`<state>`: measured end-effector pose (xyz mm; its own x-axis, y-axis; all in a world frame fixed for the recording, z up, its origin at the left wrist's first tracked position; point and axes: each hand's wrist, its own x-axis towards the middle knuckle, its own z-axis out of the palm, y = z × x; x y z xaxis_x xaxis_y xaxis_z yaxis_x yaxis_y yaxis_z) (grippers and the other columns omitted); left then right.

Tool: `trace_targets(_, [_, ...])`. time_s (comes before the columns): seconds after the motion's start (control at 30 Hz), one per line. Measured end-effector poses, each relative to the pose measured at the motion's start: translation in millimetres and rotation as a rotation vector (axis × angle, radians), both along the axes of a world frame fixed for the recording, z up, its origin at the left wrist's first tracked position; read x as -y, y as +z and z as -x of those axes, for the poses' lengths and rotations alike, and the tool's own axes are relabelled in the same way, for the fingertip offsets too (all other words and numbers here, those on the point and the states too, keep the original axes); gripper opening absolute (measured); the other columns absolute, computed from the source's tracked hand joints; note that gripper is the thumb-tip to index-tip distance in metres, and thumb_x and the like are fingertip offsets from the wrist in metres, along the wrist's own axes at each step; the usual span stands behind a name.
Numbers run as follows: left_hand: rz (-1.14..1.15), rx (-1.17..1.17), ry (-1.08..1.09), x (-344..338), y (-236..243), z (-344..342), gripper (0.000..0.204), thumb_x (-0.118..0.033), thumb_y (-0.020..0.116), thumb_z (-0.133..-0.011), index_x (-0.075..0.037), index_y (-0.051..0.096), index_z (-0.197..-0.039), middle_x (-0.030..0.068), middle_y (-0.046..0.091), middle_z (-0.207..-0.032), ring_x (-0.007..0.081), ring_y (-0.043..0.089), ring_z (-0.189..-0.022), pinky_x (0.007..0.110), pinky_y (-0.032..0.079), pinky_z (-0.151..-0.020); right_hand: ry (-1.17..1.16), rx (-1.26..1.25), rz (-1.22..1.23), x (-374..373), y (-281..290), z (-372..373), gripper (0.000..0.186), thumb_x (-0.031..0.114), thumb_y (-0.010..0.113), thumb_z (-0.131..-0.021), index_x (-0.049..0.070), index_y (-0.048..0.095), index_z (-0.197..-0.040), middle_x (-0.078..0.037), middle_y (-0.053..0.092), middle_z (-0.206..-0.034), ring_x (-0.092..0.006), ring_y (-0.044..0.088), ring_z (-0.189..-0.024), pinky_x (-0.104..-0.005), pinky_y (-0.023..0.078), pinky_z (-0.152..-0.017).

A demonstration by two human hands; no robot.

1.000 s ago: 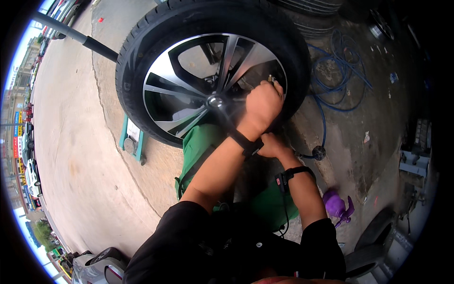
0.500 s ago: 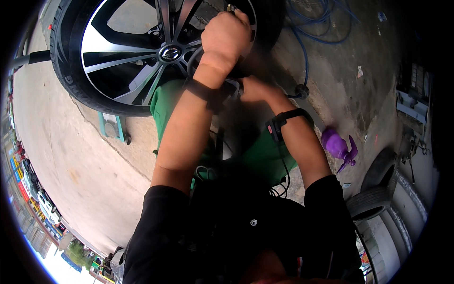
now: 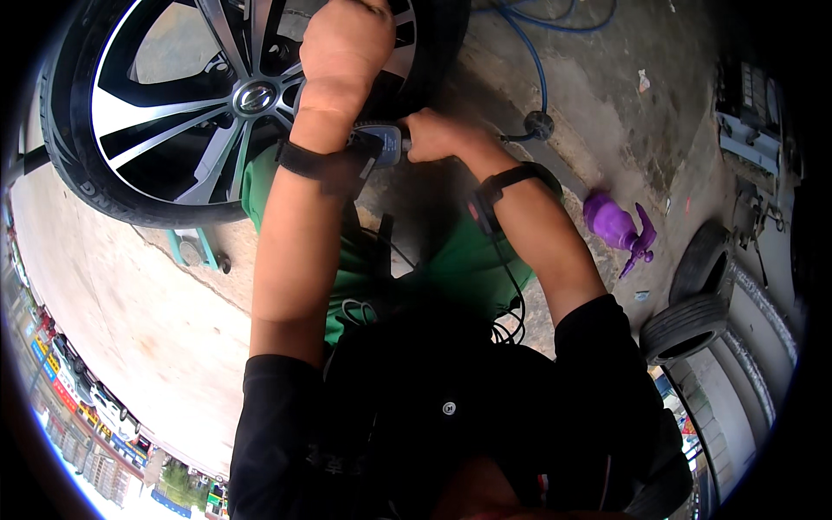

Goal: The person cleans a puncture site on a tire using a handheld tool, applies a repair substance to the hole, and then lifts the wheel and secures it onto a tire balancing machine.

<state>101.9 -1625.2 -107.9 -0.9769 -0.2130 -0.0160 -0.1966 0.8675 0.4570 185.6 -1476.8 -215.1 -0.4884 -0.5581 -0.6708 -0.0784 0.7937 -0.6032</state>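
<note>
Gripping gauge (image 3: 387, 144) with right hand (image 3: 438, 136), left hand (image 3: 347, 43) on wheel (image 3: 173, 104)

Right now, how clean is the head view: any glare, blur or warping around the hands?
Head view: daylight, sharp on the left hand and wheel; right hand on a blue-grey tool sits in shadow; fisheye bends the edges; black vignette at corners.

Black-and-silver alloy wheel (image 3: 173, 104) upright on concrete, small blue-grey gauge (image 3: 386, 143) just beside its rim
</note>
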Motion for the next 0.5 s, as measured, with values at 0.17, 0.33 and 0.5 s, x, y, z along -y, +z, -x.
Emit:
trace_targets(0.17, [0.005, -0.040, -0.019, -2, 0, 1, 0.060, -0.039, 0.036, -0.099, 0.006, 0.071, -0.080, 0.0336, 0.066, -0.086, 0.0513, 0.064, -0.091, 0.053, 0.053, -0.086, 0.011, -0.056, -0.027, 0, 8, 2, 0.042, 0.011, 0.062, -0.073, 0.007, 0.072, -0.113, -0.023, 0.071, -0.105, -0.0394, 0.068, -0.101, -0.0449, 0.055, -0.088])
trace_targets(0.33, [-0.057, 0.047, 0.051, -7, 16, -5, 0.055, -0.039, 0.041, -0.098, 0.004, 0.072, -0.085, 0.0301, 0.070, -0.090, 0.0481, 0.068, -0.090, 0.051, 0.056, -0.084, 0.011, -0.131, -0.061, 3, 13, 0, 0.037, 0.016, 0.064, -0.071, 0.003, 0.073, -0.104, -0.021, 0.072, -0.103, -0.0382, 0.069, -0.098, -0.0443, 0.056, -0.088])
trace_targets(0.5, [-0.060, 0.090, 0.087, -8, 19, -5, 0.056, -0.041, 0.041, -0.098, 0.005, 0.072, -0.090, 0.0309, 0.069, -0.095, 0.0481, 0.067, -0.094, 0.051, 0.055, -0.086, 0.032, -0.111, -0.090, 6, 16, 2, 0.037, 0.017, 0.065, -0.071, 0.004, 0.074, -0.104, -0.020, 0.072, -0.104, -0.0366, 0.069, -0.099, -0.0443, 0.056, -0.088])
